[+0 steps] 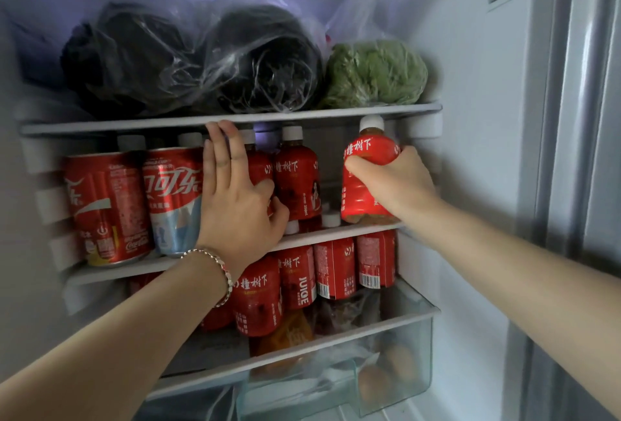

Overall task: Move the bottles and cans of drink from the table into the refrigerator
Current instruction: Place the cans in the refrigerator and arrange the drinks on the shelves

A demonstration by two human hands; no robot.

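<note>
I look into an open refrigerator. My right hand (393,182) grips a red juice bottle (368,158) with a white cap, upright at the right end of the middle shelf (336,236). My left hand (235,192), with a bracelet on the wrist, has its fingers straight against another red bottle (260,168) in the row, thumb by its base. Left of it stand two red cola cans (107,209) (173,195). One more red bottle (297,175) stands between my hands. Several red bottles (295,279) fill the shelf below.
The top shelf (235,120) holds dark greens in plastic bags (201,61) and a green lettuce (373,74). At the bottom a clear drawer (336,387) holds eggs and packets. The refrigerator's white right wall (470,151) is close to my right hand.
</note>
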